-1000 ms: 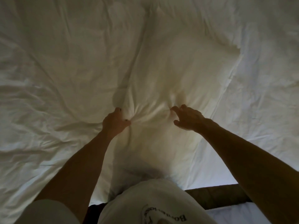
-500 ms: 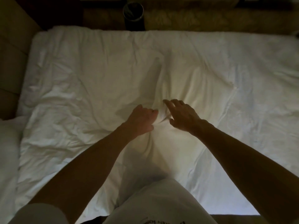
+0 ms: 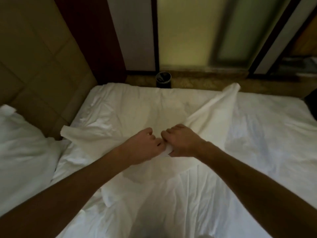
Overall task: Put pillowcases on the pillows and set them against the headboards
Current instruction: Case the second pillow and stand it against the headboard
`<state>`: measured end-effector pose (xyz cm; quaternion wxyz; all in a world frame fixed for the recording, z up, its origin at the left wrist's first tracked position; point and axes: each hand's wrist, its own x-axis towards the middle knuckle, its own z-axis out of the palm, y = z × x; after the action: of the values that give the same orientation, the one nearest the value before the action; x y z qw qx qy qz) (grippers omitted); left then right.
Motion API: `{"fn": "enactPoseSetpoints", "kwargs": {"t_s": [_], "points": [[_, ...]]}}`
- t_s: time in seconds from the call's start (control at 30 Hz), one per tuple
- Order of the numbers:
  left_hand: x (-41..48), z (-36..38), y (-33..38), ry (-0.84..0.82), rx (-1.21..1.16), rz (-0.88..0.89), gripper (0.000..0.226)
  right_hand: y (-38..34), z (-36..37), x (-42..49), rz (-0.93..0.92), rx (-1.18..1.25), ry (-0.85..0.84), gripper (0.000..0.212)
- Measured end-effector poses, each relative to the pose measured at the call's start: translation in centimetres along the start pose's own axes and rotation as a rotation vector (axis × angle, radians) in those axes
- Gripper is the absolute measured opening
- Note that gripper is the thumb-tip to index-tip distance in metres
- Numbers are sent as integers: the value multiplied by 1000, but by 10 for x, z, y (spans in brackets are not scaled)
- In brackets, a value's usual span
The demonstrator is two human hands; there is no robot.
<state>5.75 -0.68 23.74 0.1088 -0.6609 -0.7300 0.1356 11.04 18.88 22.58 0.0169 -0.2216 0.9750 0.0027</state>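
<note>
A white pillowcase [image 3: 212,109] is lifted off the white bed [image 3: 257,152], bunched in the middle with its two ends flaring out to the left [image 3: 75,134] and to the upper right. My left hand [image 3: 144,145] and my right hand [image 3: 180,141] are fisted side by side, both gripping the gathered cloth between them. A white pillow or heap of bedding [image 3: 22,148] lies at the left by the padded tan headboard [image 3: 34,69]. Whether a pillow is inside the case I cannot tell.
A dark round bin [image 3: 163,81] stands on the floor past the far edge of the bed. Behind it are wall panels and a frosted glass pane [image 3: 240,31]. A dark object shows at the right edge.
The view has tilted up from the bed to the headboard and wall. My hands have come together and lifted the pillowcase, whose ends now hang free in the air.
</note>
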Motion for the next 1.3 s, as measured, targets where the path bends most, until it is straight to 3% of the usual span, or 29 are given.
{"fn": "enactPoseSetpoints", "kwargs": {"t_s": [0.13,0.27,0.6,0.73,0.8,0.93,1.17,1.3], "points": [[-64,7,18,-152,-1,-150,25,-43,7,3,85,48,-1,62],[-121,42,40,-299,-72,-356,45,-68,26,-8,160,-5,-110,55],[-129,58,42,-176,-186,-607,39,-84,65,-40,368,-72,-184,36],[-129,69,40,-152,-249,-668,58,-91,68,-33,460,2,-252,36],[-130,76,35,-161,-250,-661,66,-93,67,-29,485,24,-225,34],[-129,83,17,-121,-190,-641,42,-94,55,-14,532,-26,-39,13],[-135,89,-21,-20,-165,-676,41,-88,24,19,491,-126,99,33],[-145,99,-26,-6,-163,-677,38,-98,37,23,385,15,-73,35]]}}
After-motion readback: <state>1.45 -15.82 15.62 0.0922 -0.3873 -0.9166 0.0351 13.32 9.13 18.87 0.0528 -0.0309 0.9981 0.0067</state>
